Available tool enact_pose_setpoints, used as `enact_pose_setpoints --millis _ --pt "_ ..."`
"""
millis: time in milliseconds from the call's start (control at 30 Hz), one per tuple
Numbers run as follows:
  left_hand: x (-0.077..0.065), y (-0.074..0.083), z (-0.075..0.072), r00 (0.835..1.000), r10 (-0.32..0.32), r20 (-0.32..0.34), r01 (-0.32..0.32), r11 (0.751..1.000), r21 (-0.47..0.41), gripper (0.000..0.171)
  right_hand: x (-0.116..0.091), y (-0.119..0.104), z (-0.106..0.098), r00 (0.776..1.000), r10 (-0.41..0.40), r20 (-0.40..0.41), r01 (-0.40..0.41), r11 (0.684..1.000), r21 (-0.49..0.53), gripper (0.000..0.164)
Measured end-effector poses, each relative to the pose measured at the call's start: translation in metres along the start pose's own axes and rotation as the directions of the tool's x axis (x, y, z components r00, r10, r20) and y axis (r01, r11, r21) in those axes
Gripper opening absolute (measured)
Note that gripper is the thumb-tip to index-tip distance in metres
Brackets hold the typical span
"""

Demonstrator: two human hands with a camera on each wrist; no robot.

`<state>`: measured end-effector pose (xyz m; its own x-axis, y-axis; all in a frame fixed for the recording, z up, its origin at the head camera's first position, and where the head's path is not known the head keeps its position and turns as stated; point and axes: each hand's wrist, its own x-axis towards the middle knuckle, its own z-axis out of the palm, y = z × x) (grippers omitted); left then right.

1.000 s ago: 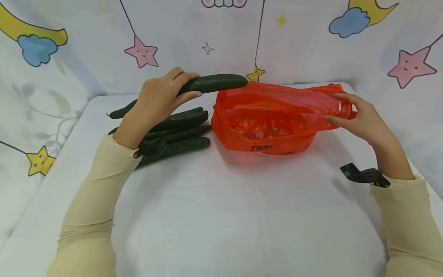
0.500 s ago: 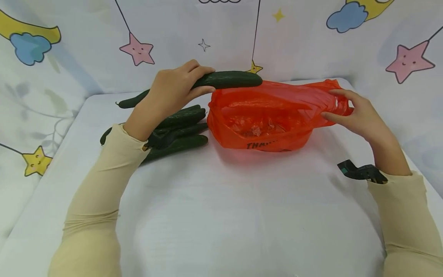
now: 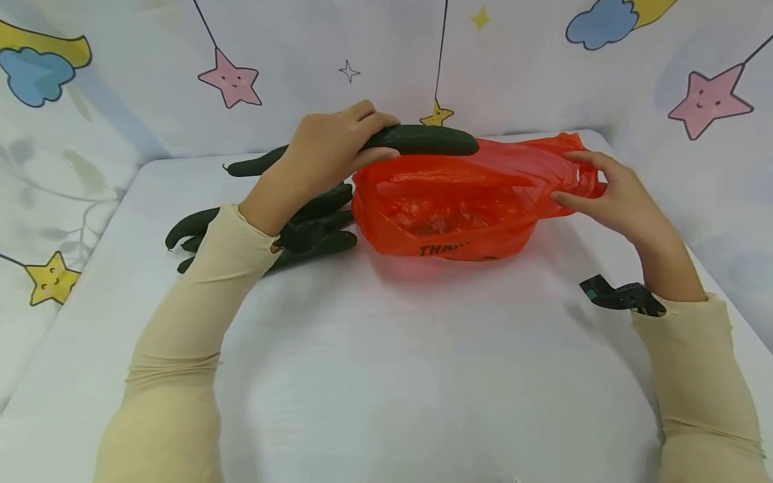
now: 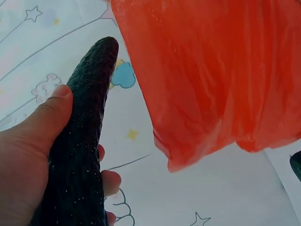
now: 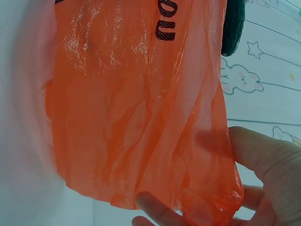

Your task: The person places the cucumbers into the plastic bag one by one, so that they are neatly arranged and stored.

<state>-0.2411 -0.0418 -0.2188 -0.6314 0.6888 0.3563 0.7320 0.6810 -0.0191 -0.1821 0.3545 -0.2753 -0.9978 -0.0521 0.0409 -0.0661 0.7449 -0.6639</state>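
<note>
Gripping a long dark-green cucumber (image 3: pixel 425 139), the left hand (image 3: pixel 329 147) is at ten o'clock of a crinkled translucent red plastic bag (image 3: pixel 459 225), whose three-o'clock end the right hand (image 3: pixel 619 198) pinches.

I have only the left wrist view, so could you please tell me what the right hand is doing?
Observer: The right hand holds the right end of the red bag between thumb and fingers.
Operator: Thank you; what lies to the left of the bag, please?
Observer: Several cucumbers lie on the white table, partly hidden by the left sleeve.
Operator: Does the bag carry any printing?
Observer: Yes, black lettering starting "THA"; creases hide the rest.
</note>
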Motion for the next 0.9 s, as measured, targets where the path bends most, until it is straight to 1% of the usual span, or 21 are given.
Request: enact_pose_setpoints --millis 233,367,500,733,900 --pt "0.013 0.01 0.004 0.998 0.001 0.06 0.001 1.0 -0.019 0.049 0.001 -0.002 0.0 1.0 -0.005 -0.008 0.005 1.0 -0.014 0.07" --pt "0.02 0.017 0.008 0.997 0.018 0.08 -0.016 1.0 -0.027 0.049 0.0 -0.003 0.001 1.0 0.01 -0.003 -0.01 1.0 -0.012 0.07" --pt "0.027 0.024 0.011 0.993 0.029 0.116 -0.025 0.999 -0.035 0.05 0.0 -0.003 0.002 1.0 0.015 0.001 -0.015 1.0 -0.005 0.071" --pt "0.039 0.033 0.016 0.979 0.031 0.199 -0.026 0.999 -0.026 0.054 -0.002 -0.004 0.002 1.0 0.008 0.005 -0.008 1.0 0.006 0.071" --pt "0.047 0.039 0.018 0.968 0.051 0.244 -0.052 0.999 0.001 0.055 -0.002 -0.005 0.002 1.0 -0.004 0.006 0.004 1.0 0.011 0.071"
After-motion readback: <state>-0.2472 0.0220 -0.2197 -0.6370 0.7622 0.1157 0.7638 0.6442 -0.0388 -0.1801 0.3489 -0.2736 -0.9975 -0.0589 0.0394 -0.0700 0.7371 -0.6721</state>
